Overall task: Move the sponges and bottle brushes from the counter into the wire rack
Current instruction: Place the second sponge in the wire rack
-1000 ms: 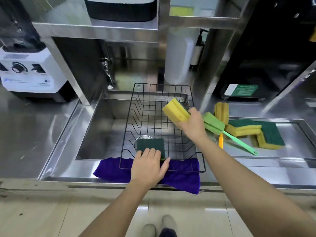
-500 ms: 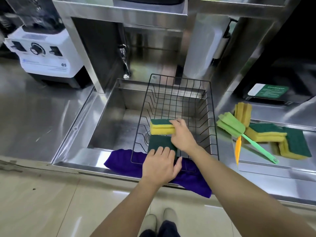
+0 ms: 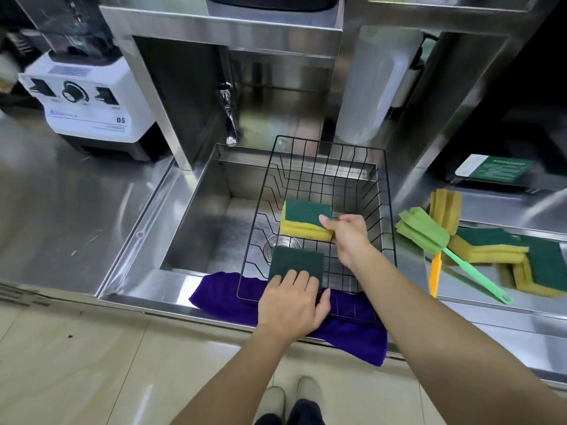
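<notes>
The black wire rack (image 3: 331,143) sits over the sink. My right hand (image 3: 349,233) is inside it, shut on a yellow sponge with a green top (image 3: 303,214) that lies low on the rack floor. A dark green scouring pad (image 3: 296,260) lies at the rack's front. My left hand (image 3: 291,305) lies over the front rim, fingertips on that pad. On the counter to the right are a green foam bottle brush (image 3: 422,230), an orange brush handle (image 3: 435,273), upright yellow sponges (image 3: 445,207) and stacked green-topped sponges (image 3: 487,243) (image 3: 543,268).
A purple cloth (image 3: 221,296) hangs over the sink's front edge under the rack. The steel sink (image 3: 214,228) has a faucet (image 3: 230,118) at the back left. A white blender base (image 3: 89,102) stands on the left counter. A white dispenser bottle (image 3: 377,87) stands behind the rack.
My right hand carried the yellow sponge from above the rack's right side down into the rack, and it now rests behind the green pad. My left hand stayed on the front rim.
</notes>
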`<action>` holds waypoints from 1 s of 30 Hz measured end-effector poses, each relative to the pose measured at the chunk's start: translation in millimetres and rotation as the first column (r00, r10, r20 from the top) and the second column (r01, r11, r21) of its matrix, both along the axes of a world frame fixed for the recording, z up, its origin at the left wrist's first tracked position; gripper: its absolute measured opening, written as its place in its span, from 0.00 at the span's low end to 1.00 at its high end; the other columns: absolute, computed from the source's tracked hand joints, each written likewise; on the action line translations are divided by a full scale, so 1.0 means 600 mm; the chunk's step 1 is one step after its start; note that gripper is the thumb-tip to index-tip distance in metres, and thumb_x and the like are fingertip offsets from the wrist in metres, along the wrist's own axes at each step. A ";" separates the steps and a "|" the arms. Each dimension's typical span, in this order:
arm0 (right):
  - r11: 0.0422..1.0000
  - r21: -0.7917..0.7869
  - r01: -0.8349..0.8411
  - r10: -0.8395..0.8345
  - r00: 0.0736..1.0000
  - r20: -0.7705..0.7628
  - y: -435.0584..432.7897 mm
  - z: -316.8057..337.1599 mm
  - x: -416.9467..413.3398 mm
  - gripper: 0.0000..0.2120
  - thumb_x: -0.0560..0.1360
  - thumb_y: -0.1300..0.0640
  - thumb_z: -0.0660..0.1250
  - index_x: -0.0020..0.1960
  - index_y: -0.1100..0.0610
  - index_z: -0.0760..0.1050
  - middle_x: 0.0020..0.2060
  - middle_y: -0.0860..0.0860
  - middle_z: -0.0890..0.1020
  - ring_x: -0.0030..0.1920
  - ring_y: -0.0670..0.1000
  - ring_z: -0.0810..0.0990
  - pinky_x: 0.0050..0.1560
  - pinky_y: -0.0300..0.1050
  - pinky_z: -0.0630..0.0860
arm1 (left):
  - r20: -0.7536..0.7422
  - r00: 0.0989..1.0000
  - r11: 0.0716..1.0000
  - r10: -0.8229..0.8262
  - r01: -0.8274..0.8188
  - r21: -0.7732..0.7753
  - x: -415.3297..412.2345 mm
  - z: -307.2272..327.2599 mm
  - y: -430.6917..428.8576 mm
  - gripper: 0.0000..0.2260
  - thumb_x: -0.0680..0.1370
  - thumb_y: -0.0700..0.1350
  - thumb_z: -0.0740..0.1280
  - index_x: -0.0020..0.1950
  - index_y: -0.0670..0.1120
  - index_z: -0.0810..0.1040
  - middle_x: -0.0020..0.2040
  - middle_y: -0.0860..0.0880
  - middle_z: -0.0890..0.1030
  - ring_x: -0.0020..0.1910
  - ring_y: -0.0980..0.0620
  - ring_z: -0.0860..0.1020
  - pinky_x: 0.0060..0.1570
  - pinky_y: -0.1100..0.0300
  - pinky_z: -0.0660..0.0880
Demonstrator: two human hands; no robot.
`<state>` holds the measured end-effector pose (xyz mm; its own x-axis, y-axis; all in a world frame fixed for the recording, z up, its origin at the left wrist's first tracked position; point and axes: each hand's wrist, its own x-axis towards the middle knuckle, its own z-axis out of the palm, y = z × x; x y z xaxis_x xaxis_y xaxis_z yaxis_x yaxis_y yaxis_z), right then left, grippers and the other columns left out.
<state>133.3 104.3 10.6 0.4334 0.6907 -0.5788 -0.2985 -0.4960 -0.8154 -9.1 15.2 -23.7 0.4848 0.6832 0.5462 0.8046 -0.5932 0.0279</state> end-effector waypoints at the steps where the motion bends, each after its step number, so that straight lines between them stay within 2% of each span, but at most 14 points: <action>1: 1.000 0.010 0.015 -0.016 0.999 0.043 -0.001 -0.002 -0.002 0.22 0.70 0.62 0.72 0.58 0.58 0.65 0.53 0.54 0.74 0.57 0.55 0.73 0.59 0.48 0.68 | 0.001 1.000 1.000 -0.001 0.001 0.002 0.000 0.001 0.000 0.16 0.77 0.53 0.59 0.33 0.45 0.72 0.30 0.48 0.72 0.30 0.47 0.71 0.28 0.57 0.65; 4: 0.988 0.041 -0.151 0.136 0.956 0.260 -0.013 -0.005 -0.013 0.29 0.72 0.65 0.69 0.68 0.55 0.59 0.41 0.49 0.73 0.47 0.50 0.74 0.46 0.42 0.71 | -0.010 1.000 1.000 -0.004 0.004 -0.009 -0.001 0.002 0.000 0.16 0.76 0.53 0.59 0.33 0.45 0.73 0.30 0.48 0.72 0.30 0.48 0.71 0.28 0.57 0.66; 5: 0.975 0.039 -0.220 0.201 0.941 0.273 -0.016 -0.008 -0.016 0.32 0.72 0.66 0.69 0.70 0.52 0.58 0.41 0.50 0.75 0.46 0.50 0.76 0.43 0.41 0.73 | -0.012 1.000 1.000 -0.003 0.003 -0.013 0.000 0.002 -0.001 0.16 0.76 0.53 0.60 0.33 0.45 0.73 0.30 0.48 0.72 0.30 0.48 0.71 0.28 0.57 0.66; 7: 0.947 0.030 -0.319 0.306 0.928 0.212 -0.022 -0.018 -0.018 0.35 0.72 0.69 0.67 0.72 0.46 0.57 0.50 0.57 0.80 0.51 0.53 0.79 0.48 0.48 0.79 | -0.010 1.000 1.000 -0.003 0.003 -0.020 0.000 0.002 0.000 0.16 0.76 0.53 0.60 0.33 0.45 0.73 0.30 0.48 0.72 0.30 0.48 0.71 0.28 0.57 0.66; 9: 0.923 0.040 -0.383 0.373 0.915 0.155 -0.024 -0.019 -0.015 0.36 0.73 0.71 0.65 0.73 0.44 0.58 0.57 0.57 0.78 0.57 0.54 0.78 0.51 0.46 0.79 | -0.007 1.000 1.000 -0.005 0.005 -0.023 0.000 0.001 0.000 0.16 0.76 0.53 0.60 0.33 0.45 0.72 0.30 0.48 0.72 0.30 0.47 0.71 0.28 0.57 0.66; 11: 0.887 0.030 -0.460 0.452 0.881 0.142 -0.025 -0.016 -0.010 0.33 0.74 0.72 0.63 0.73 0.48 0.60 0.55 0.55 0.76 0.57 0.53 0.75 0.47 0.39 0.76 | -0.008 1.000 1.000 -0.008 0.008 -0.030 0.000 0.002 0.001 0.16 0.76 0.53 0.60 0.33 0.45 0.72 0.30 0.48 0.72 0.30 0.47 0.71 0.28 0.57 0.66; 12: 0.865 0.004 -0.502 0.494 0.854 0.161 -0.024 -0.014 -0.008 0.32 0.74 0.71 0.63 0.73 0.50 0.62 0.55 0.54 0.75 0.57 0.52 0.75 0.49 0.40 0.76 | -0.008 1.000 0.999 -0.010 0.009 -0.032 0.000 0.002 0.001 0.16 0.76 0.53 0.60 0.33 0.45 0.72 0.30 0.48 0.72 0.30 0.47 0.71 0.28 0.57 0.66; 15: 0.764 -0.170 -0.622 0.638 0.691 0.340 -0.017 -0.009 -0.004 0.31 0.74 0.65 0.66 0.74 0.51 0.60 0.64 0.55 0.72 0.64 0.54 0.72 0.66 0.50 0.71 | -0.010 1.000 0.999 -0.012 0.012 -0.031 0.001 0.003 0.001 0.16 0.76 0.53 0.60 0.32 0.45 0.72 0.30 0.48 0.72 0.29 0.47 0.71 0.27 0.58 0.66; 17: 0.674 -0.298 -0.676 0.724 0.526 0.446 -0.014 0.001 -0.002 0.32 0.75 0.59 0.66 0.75 0.51 0.56 0.70 0.56 0.69 0.68 0.56 0.69 0.70 0.53 0.67 | -0.016 1.000 0.999 -0.017 0.016 -0.031 0.001 0.004 0.001 0.16 0.76 0.53 0.60 0.32 0.45 0.72 0.30 0.48 0.71 0.29 0.47 0.71 0.27 0.57 0.65; 19: 0.631 -0.337 -0.699 0.757 0.459 0.466 -0.013 0.010 0.001 0.33 0.76 0.58 0.65 0.76 0.52 0.53 0.70 0.55 0.70 0.68 0.56 0.70 0.69 0.51 0.68 | -0.029 0.999 0.999 -0.017 0.016 -0.047 0.000 0.005 0.001 0.17 0.76 0.53 0.60 0.32 0.45 0.72 0.30 0.48 0.71 0.29 0.47 0.71 0.27 0.57 0.65; 21: 0.631 -0.308 -0.712 0.762 0.493 0.420 -0.013 0.014 0.008 0.34 0.76 0.58 0.65 0.76 0.53 0.52 0.63 0.54 0.76 0.61 0.54 0.75 0.62 0.49 0.73 | -0.046 0.999 0.997 -0.012 0.008 -0.078 0.001 0.006 0.000 0.17 0.77 0.53 0.59 0.32 0.45 0.72 0.30 0.48 0.71 0.29 0.47 0.71 0.28 0.56 0.66; 23: 0.653 -0.291 -0.699 0.745 0.525 0.411 -0.015 0.021 0.020 0.32 0.76 0.58 0.64 0.76 0.55 0.53 0.45 0.50 0.77 0.47 0.51 0.76 0.49 0.43 0.73 | -0.070 0.997 0.994 -0.020 0.012 -0.112 0.009 0.013 -0.003 0.18 0.77 0.55 0.59 0.32 0.45 0.73 0.30 0.48 0.72 0.30 0.46 0.71 0.30 0.55 0.67; 27: 0.806 -0.190 -0.560 0.557 0.613 0.560 -0.013 0.041 0.060 0.20 0.76 0.57 0.64 0.67 0.59 0.68 0.42 0.48 0.74 0.45 0.50 0.73 0.47 0.42 0.69 | -0.109 0.989 0.979 -0.104 0.082 -0.188 0.066 0.030 -0.026 0.20 0.76 0.59 0.57 0.35 0.45 0.76 0.31 0.48 0.76 0.31 0.47 0.73 0.34 0.56 0.70; 30: 0.912 -0.032 -0.410 0.345 0.720 0.603 -0.020 0.070 0.110 0.04 0.75 0.59 0.64 0.49 0.56 0.75 0.32 0.47 0.76 0.38 0.52 0.77 0.47 0.47 0.76 | -0.126 0.980 0.961 -0.154 0.119 -0.251 0.109 0.033 -0.046 0.22 0.76 0.60 0.56 0.36 0.46 0.78 0.32 0.49 0.78 0.31 0.48 0.75 0.34 0.57 0.72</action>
<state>199.0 92.4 52.4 0.3531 0.9088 -0.2223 0.4457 -0.3722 -0.8141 56.3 -12.7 -4.0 0.6437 0.7075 0.2916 0.7222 -0.6877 0.0743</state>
